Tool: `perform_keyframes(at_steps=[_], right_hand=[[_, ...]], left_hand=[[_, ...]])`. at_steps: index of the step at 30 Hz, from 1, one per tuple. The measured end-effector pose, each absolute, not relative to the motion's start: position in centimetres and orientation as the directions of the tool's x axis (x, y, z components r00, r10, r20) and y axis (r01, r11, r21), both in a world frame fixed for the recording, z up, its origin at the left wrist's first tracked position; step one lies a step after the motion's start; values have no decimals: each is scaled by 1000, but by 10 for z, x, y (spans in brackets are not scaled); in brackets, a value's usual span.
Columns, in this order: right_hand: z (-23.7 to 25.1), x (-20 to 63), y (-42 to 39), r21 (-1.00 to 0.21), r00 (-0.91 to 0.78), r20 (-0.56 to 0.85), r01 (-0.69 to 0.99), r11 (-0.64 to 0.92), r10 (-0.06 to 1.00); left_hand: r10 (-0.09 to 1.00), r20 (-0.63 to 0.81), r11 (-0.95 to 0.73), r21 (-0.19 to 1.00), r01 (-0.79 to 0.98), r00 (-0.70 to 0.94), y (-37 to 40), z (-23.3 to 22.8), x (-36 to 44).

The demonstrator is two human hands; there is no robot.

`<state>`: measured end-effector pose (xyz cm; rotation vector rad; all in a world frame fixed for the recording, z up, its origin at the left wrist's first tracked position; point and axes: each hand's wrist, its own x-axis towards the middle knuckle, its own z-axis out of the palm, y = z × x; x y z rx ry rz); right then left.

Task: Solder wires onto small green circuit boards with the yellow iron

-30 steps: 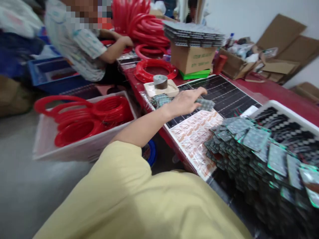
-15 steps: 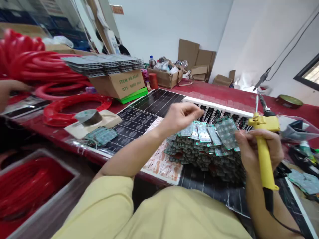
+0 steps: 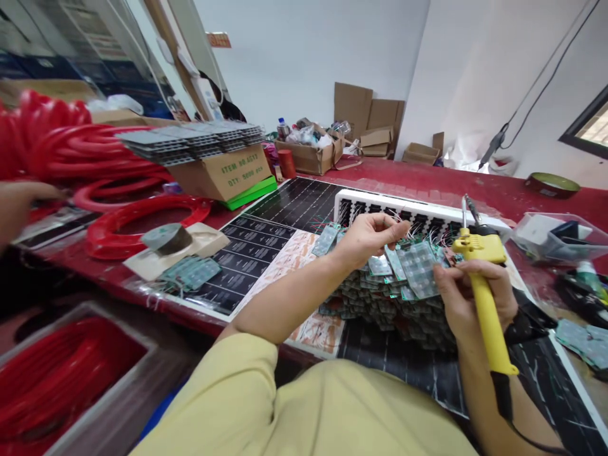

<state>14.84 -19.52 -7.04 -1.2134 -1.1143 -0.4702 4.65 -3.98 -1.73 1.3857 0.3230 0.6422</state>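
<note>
Pale yellow short-sleeved shirt, bare forearms

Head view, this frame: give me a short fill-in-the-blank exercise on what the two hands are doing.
1. The right hand grips a soldering iron whose handle is ____ in colour.
2. The left hand hovers over a pile of small green ____.
3. The roll of grey tape rests on a beige ____ near the red rings.
4. The pile lies on a table whose top is ____.

Missing words: yellow; circuit boards; block; red
</note>
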Motion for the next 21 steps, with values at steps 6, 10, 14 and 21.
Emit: perform_keyframes(at_steps=[6, 10, 14, 21], right_hand=[[-73, 148, -189, -499, 455, 867, 795, 345, 204], [-72, 149, -190, -519, 480, 854, 783, 342, 200], [-69, 145, -195, -502, 463, 864, 778, 378, 196], [-70, 136, -194, -433, 357, 898, 820, 373, 258]], left_hand=[[541, 691, -575, 720, -389, 479, -51, -38, 33], [-52, 899, -845, 192, -498, 436, -45, -42, 10], [516, 737, -641, 671, -374, 437, -33, -29, 2], [635, 296, -37, 934, -355, 713, -39, -10, 25]])
